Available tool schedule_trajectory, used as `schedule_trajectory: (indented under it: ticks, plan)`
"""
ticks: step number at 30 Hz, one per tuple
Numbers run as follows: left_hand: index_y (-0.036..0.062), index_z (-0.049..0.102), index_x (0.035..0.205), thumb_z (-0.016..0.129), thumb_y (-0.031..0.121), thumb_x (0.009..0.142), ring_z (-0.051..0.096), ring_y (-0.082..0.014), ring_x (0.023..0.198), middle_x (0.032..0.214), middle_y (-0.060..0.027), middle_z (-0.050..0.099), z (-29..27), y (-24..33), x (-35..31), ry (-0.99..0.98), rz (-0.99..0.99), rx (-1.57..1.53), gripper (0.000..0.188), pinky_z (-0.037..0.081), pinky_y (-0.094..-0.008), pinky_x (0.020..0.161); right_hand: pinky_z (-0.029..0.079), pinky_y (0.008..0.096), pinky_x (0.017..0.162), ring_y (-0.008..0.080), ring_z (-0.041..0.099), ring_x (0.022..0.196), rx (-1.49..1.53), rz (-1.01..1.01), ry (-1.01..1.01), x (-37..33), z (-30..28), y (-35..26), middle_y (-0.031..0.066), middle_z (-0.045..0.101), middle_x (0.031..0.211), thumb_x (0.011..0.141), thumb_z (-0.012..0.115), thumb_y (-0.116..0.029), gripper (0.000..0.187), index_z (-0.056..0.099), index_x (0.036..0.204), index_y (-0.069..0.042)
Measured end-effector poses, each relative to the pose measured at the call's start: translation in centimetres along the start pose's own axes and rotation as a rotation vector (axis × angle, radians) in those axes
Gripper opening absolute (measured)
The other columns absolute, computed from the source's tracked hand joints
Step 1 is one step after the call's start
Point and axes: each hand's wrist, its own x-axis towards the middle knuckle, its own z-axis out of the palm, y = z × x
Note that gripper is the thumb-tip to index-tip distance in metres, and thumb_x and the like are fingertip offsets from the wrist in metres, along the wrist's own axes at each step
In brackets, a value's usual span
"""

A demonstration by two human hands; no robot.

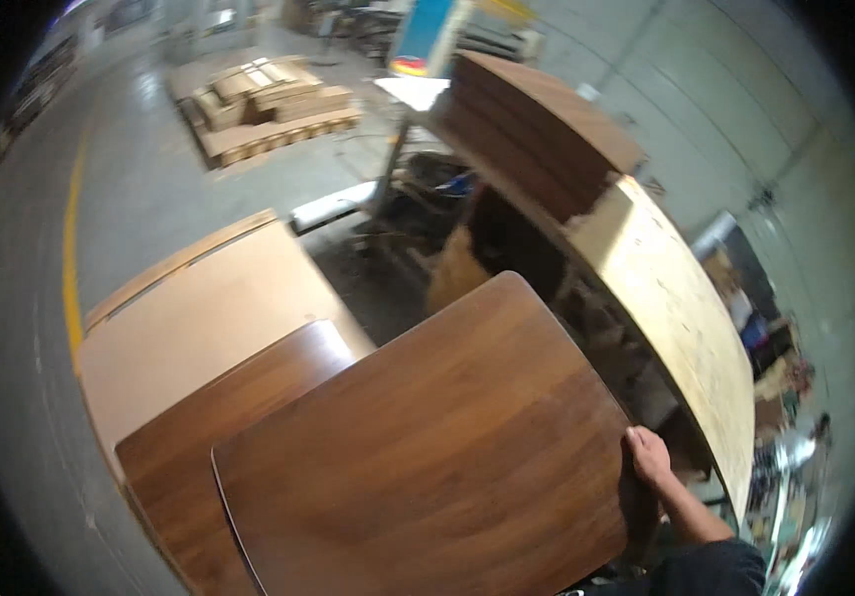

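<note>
A large brown wood-grain panel point(427, 437) with rounded corners fills the lower middle of the view, raised on a slant. My right hand point(651, 455) is closed round its right edge, with the thumb near the top face and the other fingers hidden behind the edge. My left hand is out of sight. Partly under the held panel lies a second brown panel point(174, 472) of similar finish. That one rests on a pale beige board point(219, 308) at the left.
At the right stands a long workbench point(671, 308) with a light plywood top. A stack of dark brown boards point(537, 129) sits on its far end. Cut wooden pieces lie on a pallet point(279, 134) farther back. A yellow floor line point(72, 248) runs along the left.
</note>
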Motion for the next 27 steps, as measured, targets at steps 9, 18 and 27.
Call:
schedule_trajectory:
  ticks: [9, 18, 27]
  plan:
    - [0.0056, 0.062, 0.09, 0.06, 0.036, 0.086, 0.057, -0.0208, 0.065, 0.08, -0.0078, 0.061, 5.4, 7.6, -13.5, -0.043, -0.092, -0.151, 0.031, 0.047, -0.0355, 0.058, 0.045, 0.0418, 0.075, 0.0381, 0.058, 0.088, 0.135, 0.119, 0.17, 0.3, -7.5, 15.0, 0.0195, 0.061, 0.089, 0.092, 0.04, -0.041, 0.043, 0.059, 0.091, -0.003]
    - [0.0086, 0.064, 0.089, 0.068, 0.03, 0.081, 0.052, -0.0188, 0.061, 0.076, -0.0056, 0.059, 11.1, 24.5, -34.9, 0.12, 0.534, -0.261, 0.024, 0.043, -0.0321, 0.054, 0.044, 0.044, 0.084, 0.0391, 0.057, 0.097, 0.374, 0.268, 0.242, 5.3, -5.7, 47.8, 0.0217, 0.062, 0.099, 0.094, 0.037, -0.042, 0.048, 0.062, 0.098, -0.002]
    - [0.0086, 0.059, 0.067, 0.066, 0.015, 0.076, 0.046, -0.0154, 0.048, 0.058, -0.0013, 0.052, 22.5, 43.1, -54.9, 0.096, 0.714, -0.081, 0.014, 0.037, -0.0305, 0.043, 0.042, 0.0457, 0.087, 0.0419, 0.055, 0.101, 0.48, 0.617, 0.178, 1.7, -8.9, 68.3, 0.0253, 0.061, 0.103, 0.094, 0.036, -0.043, 0.053, 0.062, 0.101, 0.002]
